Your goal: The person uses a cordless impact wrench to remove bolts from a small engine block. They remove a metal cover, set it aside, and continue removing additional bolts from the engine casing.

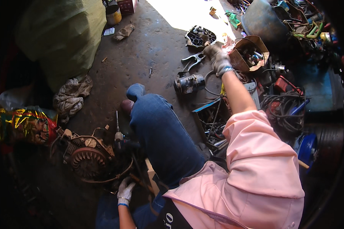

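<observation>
My right hand (pixel 218 60), in a dirty work glove, reaches out to the near edge of a metal engine casing (pixel 200 37) on the floor. Its fingers are closed around something too small to make out. Beside that hand lies a large spring clamp (pixel 194 59), with a cylindrical motor (pixel 189 83) nearer to me. Low on the left, my left hand (pixel 125 189) wears a pale glove; its fingers look loosely apart, with no held object showing. It is close to a small engine (pixel 88 156) with a rusty finned flywheel. A power drill (pixel 119 139) with a long bit stands beside the engine.
An open cardboard box (pixel 249 53) of metal parts stands right of my right hand. A tool tray (pixel 210 124), coiled cables (pixel 283 108) and a blue round object (pixel 306 150) crowd the right. A crumpled rag (pixel 73 94) lies left. My jeans-covered leg (pixel 162 133) extends between.
</observation>
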`<state>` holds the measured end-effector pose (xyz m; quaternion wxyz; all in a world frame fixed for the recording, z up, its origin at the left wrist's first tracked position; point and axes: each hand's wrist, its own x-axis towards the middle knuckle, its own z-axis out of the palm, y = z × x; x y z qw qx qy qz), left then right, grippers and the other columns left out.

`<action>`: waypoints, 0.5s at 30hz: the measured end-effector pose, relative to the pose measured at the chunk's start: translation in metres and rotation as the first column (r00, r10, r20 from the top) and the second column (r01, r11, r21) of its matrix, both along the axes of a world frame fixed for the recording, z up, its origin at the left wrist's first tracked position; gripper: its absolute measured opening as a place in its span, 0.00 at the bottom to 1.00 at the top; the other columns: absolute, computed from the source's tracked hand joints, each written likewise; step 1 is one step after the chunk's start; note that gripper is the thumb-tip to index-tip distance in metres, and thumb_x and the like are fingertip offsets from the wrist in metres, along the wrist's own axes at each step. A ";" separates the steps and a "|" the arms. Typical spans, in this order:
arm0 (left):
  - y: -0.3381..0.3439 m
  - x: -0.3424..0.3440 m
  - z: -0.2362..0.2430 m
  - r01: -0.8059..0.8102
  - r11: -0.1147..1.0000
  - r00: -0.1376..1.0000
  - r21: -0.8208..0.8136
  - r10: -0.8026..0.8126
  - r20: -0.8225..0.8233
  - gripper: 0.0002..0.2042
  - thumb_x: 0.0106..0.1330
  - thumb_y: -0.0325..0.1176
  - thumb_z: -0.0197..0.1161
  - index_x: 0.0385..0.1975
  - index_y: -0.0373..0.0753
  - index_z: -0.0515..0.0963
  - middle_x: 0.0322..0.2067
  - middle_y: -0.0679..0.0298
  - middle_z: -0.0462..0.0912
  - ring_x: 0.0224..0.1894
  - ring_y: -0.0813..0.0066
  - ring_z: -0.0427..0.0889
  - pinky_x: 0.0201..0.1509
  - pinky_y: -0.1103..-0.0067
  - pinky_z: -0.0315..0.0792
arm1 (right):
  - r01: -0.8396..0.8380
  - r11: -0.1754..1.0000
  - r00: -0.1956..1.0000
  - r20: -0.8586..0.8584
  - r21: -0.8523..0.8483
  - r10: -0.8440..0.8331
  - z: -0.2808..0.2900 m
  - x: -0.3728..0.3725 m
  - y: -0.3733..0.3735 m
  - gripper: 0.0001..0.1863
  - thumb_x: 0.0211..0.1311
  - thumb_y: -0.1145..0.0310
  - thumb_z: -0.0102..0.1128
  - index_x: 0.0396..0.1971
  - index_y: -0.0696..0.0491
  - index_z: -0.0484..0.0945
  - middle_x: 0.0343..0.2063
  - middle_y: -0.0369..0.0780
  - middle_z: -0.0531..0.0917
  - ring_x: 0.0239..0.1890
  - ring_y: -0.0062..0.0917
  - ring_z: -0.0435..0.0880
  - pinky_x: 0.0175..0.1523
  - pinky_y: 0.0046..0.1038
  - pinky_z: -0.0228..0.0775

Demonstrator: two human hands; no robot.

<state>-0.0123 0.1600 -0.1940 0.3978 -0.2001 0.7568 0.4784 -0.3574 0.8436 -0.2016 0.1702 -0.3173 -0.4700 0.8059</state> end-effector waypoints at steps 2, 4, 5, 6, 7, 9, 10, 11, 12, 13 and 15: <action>0.005 -0.002 0.002 0.033 0.999 0.998 0.041 -0.031 -0.063 0.26 0.64 0.28 0.67 0.62 0.29 0.73 0.58 0.53 0.80 0.61 0.63 0.78 0.67 0.73 0.69 | -0.081 0.987 0.995 0.048 -0.138 0.089 -0.021 0.035 -0.042 0.07 0.63 0.71 0.65 0.37 0.59 0.82 0.34 0.45 0.87 0.34 0.37 0.87 0.45 0.38 0.83; 0.006 -0.003 0.005 0.005 0.999 0.999 0.054 -0.003 -0.051 0.25 0.65 0.27 0.66 0.62 0.29 0.73 0.59 0.53 0.80 0.61 0.63 0.78 0.67 0.73 0.69 | -0.046 0.983 0.963 0.255 -0.178 0.092 -0.047 0.070 -0.083 0.12 0.64 0.72 0.65 0.45 0.59 0.80 0.37 0.45 0.87 0.36 0.39 0.88 0.44 0.40 0.85; 0.005 -0.003 0.008 0.006 0.998 0.998 0.059 -0.002 -0.068 0.25 0.65 0.27 0.66 0.62 0.29 0.73 0.59 0.53 0.80 0.61 0.63 0.78 0.67 0.73 0.69 | -0.084 0.979 0.941 0.308 -0.185 0.139 -0.059 0.092 -0.100 0.16 0.63 0.73 0.65 0.51 0.58 0.78 0.40 0.47 0.86 0.40 0.42 0.89 0.45 0.43 0.86; 0.003 -0.003 0.011 0.044 0.998 0.996 0.044 -0.040 -0.077 0.25 0.65 0.26 0.66 0.62 0.29 0.73 0.59 0.53 0.80 0.61 0.63 0.78 0.67 0.73 0.69 | -0.086 0.967 0.909 0.379 -0.242 0.176 -0.070 0.112 -0.112 0.18 0.63 0.75 0.64 0.53 0.58 0.76 0.41 0.49 0.86 0.42 0.43 0.89 0.46 0.45 0.86; 0.000 -0.004 0.014 0.079 0.996 0.994 0.028 -0.077 -0.084 0.24 0.65 0.26 0.65 0.62 0.29 0.73 0.59 0.54 0.80 0.61 0.64 0.78 0.67 0.73 0.69 | -0.146 0.963 0.920 0.328 -0.226 0.217 -0.084 0.134 -0.126 0.20 0.64 0.74 0.63 0.55 0.60 0.74 0.42 0.51 0.86 0.44 0.44 0.89 0.49 0.45 0.85; -0.007 -0.004 0.022 0.058 0.998 0.996 0.020 -0.056 -0.067 0.24 0.65 0.26 0.65 0.62 0.29 0.73 0.59 0.54 0.79 0.61 0.64 0.78 0.68 0.73 0.69 | -0.301 0.897 0.886 0.252 -0.323 0.388 -0.107 0.172 -0.126 0.18 0.67 0.72 0.60 0.54 0.62 0.74 0.42 0.53 0.84 0.48 0.46 0.87 0.53 0.45 0.83; -0.012 -0.005 0.026 0.004 1.000 0.999 0.008 -0.004 -0.036 0.24 0.65 0.26 0.65 0.62 0.29 0.72 0.59 0.53 0.79 0.61 0.64 0.78 0.68 0.73 0.69 | -0.426 0.830 0.867 0.100 -0.360 0.489 -0.119 0.187 -0.117 0.17 0.67 0.72 0.58 0.53 0.63 0.74 0.41 0.54 0.84 0.48 0.46 0.86 0.52 0.44 0.83; -0.015 -0.007 0.030 -0.112 0.992 0.993 0.057 0.114 -0.023 0.25 0.65 0.25 0.65 0.62 0.29 0.72 0.59 0.52 0.79 0.61 0.64 0.78 0.68 0.74 0.69 | -0.611 0.783 0.786 0.024 -0.118 0.617 -0.129 0.192 -0.102 0.16 0.67 0.75 0.57 0.53 0.62 0.75 0.43 0.52 0.84 0.48 0.45 0.87 0.53 0.43 0.84; -0.020 -0.008 0.035 -0.171 0.973 0.982 0.152 0.181 -0.054 0.26 0.65 0.26 0.65 0.63 0.28 0.71 0.59 0.50 0.79 0.63 0.63 0.77 0.69 0.73 0.68 | -0.742 0.654 0.664 0.030 0.151 0.747 -0.138 0.192 -0.086 0.15 0.67 0.78 0.55 0.53 0.61 0.76 0.45 0.51 0.84 0.48 0.44 0.87 0.53 0.42 0.85; -0.025 -0.012 0.040 -0.102 0.985 0.982 0.136 0.122 -0.147 0.26 0.65 0.28 0.65 0.63 0.28 0.71 0.59 0.50 0.79 0.63 0.63 0.76 0.69 0.73 0.67 | -0.804 0.519 0.568 0.118 0.289 0.815 -0.145 0.187 -0.074 0.14 0.67 0.77 0.56 0.52 0.60 0.77 0.44 0.50 0.85 0.47 0.42 0.87 0.53 0.40 0.85; -0.040 -0.016 0.055 0.056 0.998 0.973 -0.012 -0.057 -0.224 0.26 0.65 0.30 0.65 0.62 0.27 0.72 0.58 0.51 0.80 0.62 0.63 0.77 0.69 0.72 0.67 | -0.819 0.214 0.464 0.395 0.532 0.793 -0.140 0.154 -0.050 0.13 0.67 0.75 0.57 0.49 0.59 0.78 0.44 0.47 0.86 0.45 0.39 0.88 0.52 0.38 0.84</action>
